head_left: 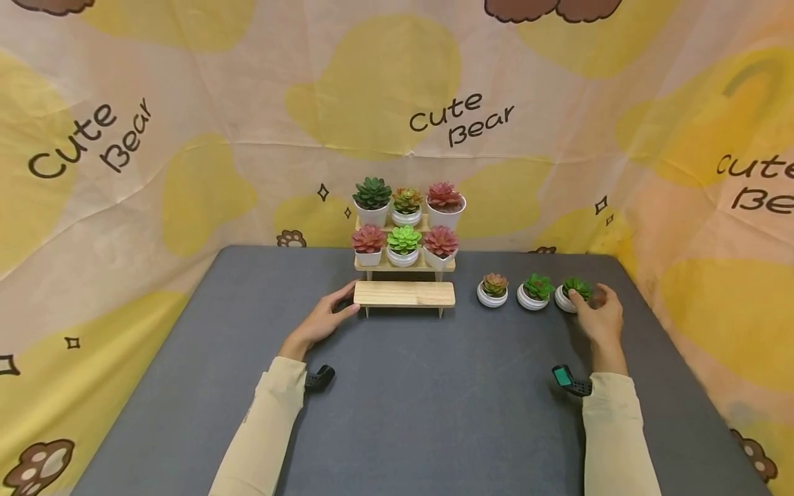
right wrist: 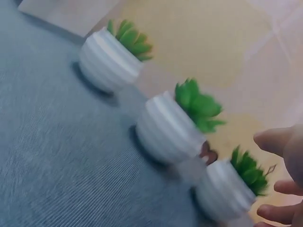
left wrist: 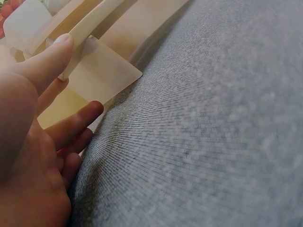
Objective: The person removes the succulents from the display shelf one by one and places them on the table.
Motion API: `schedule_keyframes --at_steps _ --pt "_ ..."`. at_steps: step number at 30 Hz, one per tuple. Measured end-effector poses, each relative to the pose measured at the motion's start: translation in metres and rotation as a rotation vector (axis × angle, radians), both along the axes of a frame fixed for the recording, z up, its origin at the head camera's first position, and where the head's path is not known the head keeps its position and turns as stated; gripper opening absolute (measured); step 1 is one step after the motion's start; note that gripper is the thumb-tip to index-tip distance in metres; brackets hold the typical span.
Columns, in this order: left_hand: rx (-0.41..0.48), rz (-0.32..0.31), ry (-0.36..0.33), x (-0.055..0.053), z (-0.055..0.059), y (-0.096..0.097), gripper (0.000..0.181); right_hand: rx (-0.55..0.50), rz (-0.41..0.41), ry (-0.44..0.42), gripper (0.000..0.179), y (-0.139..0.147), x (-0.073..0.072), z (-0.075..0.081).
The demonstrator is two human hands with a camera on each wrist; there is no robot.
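A stepped wooden plant stand (head_left: 404, 294) stands at the middle of the table, potted succulents on its two upper tiers. At the left end of its bare lowest tier, my left hand (head_left: 322, 319) holds the board between thumb and fingers; in the left wrist view the thumb (left wrist: 52, 54) lies against the board's edge. To the right, three small succulents in ribbed white pots stand in a row. My right hand (head_left: 600, 320) is beside the rightmost succulent (head_left: 573, 295), thumb and fingers spread about it. In the right wrist view the fingers (right wrist: 277, 213) look apart from that pot (right wrist: 225, 191).
The other two loose succulents are a reddish-green one (head_left: 493, 289) and a green one (head_left: 535, 291). On the stand's upper tiers are a dark green succulent (head_left: 372, 200), a bright green one (head_left: 404, 244) and several others. A patterned cloth (head_left: 372, 83) hangs behind the grey table (head_left: 434, 413).
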State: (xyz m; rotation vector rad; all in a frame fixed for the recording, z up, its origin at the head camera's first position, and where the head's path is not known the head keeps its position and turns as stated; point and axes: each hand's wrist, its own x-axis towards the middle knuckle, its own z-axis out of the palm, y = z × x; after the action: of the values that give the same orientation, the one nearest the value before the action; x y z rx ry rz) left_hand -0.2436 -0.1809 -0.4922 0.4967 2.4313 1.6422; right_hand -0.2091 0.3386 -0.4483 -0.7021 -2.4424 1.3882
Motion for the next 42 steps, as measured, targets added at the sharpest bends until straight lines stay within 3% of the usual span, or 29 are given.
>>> schedule_keyframes --at_steps 8,17,31,42 --pt "-0.014 -0.009 0.006 -0.002 0.001 -0.001 0.065 -0.004 0.014 0.13 0.066 -0.006 0.003 0.024" --pt "0.0 0.001 0.001 0.0 0.002 0.001 0.064 0.044 0.098 0.196 0.062 -0.028 0.01 0.045" --pt "-0.008 -0.004 0.0 0.002 0.0 0.001 0.064 0.123 0.219 0.199 0.061 -0.057 0.01 0.049" --pt "-0.003 -0.004 -0.003 0.001 0.001 0.001 0.064 0.173 0.344 0.197 0.062 -0.08 0.003 0.039"
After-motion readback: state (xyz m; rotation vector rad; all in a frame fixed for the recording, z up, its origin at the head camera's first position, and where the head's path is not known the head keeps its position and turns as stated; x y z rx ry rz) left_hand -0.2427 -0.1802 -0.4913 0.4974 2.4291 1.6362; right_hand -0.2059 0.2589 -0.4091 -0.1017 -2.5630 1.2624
